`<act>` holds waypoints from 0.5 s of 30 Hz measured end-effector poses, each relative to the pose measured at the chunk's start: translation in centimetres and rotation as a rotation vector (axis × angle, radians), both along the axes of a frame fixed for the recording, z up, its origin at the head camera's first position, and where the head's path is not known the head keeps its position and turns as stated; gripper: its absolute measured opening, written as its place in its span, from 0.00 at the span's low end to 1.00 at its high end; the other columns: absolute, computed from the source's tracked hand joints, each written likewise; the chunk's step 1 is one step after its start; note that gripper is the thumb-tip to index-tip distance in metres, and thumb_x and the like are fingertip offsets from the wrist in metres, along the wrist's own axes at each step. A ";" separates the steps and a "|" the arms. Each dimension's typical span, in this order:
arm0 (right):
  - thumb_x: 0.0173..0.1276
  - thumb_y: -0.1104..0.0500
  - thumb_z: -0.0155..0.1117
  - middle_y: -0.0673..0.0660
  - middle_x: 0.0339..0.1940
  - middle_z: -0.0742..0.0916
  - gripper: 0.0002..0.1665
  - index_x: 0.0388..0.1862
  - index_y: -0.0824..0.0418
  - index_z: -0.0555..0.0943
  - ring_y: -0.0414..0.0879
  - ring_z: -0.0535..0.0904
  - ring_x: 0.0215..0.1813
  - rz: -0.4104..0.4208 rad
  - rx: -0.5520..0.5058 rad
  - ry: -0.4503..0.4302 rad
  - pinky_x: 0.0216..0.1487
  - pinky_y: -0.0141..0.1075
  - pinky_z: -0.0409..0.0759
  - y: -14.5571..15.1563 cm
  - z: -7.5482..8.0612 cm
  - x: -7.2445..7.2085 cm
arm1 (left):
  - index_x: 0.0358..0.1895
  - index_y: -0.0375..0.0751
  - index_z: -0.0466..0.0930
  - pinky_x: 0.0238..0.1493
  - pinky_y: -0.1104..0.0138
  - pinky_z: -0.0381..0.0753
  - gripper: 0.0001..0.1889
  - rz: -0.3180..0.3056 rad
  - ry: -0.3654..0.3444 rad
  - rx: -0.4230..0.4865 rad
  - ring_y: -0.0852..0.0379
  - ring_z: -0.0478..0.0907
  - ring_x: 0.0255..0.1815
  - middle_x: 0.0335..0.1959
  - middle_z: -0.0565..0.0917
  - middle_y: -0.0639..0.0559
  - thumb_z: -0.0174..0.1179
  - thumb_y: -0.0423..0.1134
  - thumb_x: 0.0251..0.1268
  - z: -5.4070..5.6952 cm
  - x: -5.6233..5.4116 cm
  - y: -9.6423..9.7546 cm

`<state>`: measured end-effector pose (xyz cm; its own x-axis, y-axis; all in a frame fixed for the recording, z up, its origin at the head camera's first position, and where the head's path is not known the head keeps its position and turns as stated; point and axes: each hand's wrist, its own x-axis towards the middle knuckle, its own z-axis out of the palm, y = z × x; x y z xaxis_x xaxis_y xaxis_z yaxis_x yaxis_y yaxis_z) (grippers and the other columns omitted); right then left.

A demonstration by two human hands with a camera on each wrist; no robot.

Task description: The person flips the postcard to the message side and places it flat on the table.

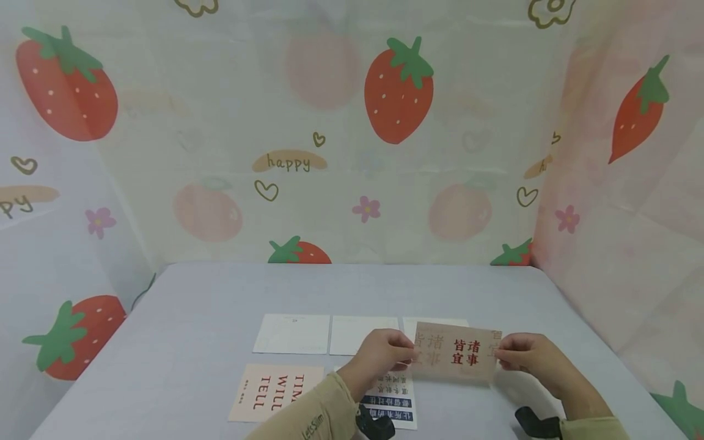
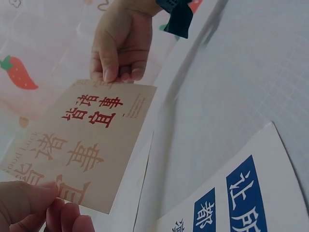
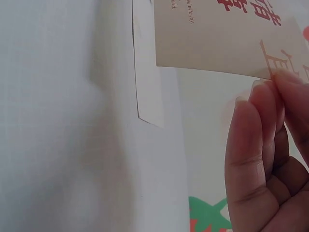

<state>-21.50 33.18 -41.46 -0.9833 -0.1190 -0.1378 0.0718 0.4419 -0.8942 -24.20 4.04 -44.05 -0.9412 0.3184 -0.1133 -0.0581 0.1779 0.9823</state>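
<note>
L hand [image 2: 29, 202] + R hand [image 2: 121, 46] pinch beige card [image 2: 120, 140] | blue/wht card [image 2: 244, 193] on tbl [image 2: 227, 101]

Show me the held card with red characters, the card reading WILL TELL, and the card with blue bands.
Held card with red characters [image 1: 455, 357]: head view, middle of its printed face.
WILL TELL card [image 1: 272, 394]: head view, uncovered part of its face.
Blue-banded card [image 2: 237, 193]: left wrist view, visible printed face.

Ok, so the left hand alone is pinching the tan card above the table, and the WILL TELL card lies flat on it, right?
Not quite: the left hand isn't alone. The head view shows the right hand pinching the opposite end of the tan card too. Otherwise right: it is above the table, and the WILL TELL card lies flat there.
</note>
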 end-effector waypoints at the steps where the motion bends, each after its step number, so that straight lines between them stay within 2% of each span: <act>1: 0.59 0.56 0.65 0.53 0.31 0.81 0.16 0.35 0.70 0.78 0.45 0.78 0.35 0.003 -0.004 0.006 0.40 0.37 0.80 -0.1 0.0 0.0 | 0.30 0.40 0.80 0.33 0.68 0.81 0.05 0.002 0.000 -0.002 0.59 0.79 0.29 0.27 0.81 0.53 0.65 0.37 0.51 0.0 0.0 0.0; 10: 0.59 0.58 0.64 0.53 0.32 0.81 0.15 0.36 0.71 0.78 0.44 0.79 0.35 -0.007 -0.033 0.015 0.40 0.36 0.80 -0.1 -0.1 0.0 | 0.30 0.41 0.82 0.31 0.69 0.82 0.05 0.003 -0.033 -0.003 0.60 0.80 0.27 0.26 0.82 0.53 0.65 0.38 0.51 0.0 0.1 -0.1; 15: 0.60 0.59 0.64 0.53 0.32 0.81 0.15 0.37 0.73 0.77 0.43 0.79 0.34 0.003 -0.042 0.037 0.39 0.35 0.80 -0.1 0.0 0.0 | 0.31 0.41 0.82 0.30 0.69 0.82 0.05 0.006 -0.025 0.001 0.60 0.80 0.26 0.24 0.82 0.53 0.64 0.38 0.52 -0.1 0.1 -0.1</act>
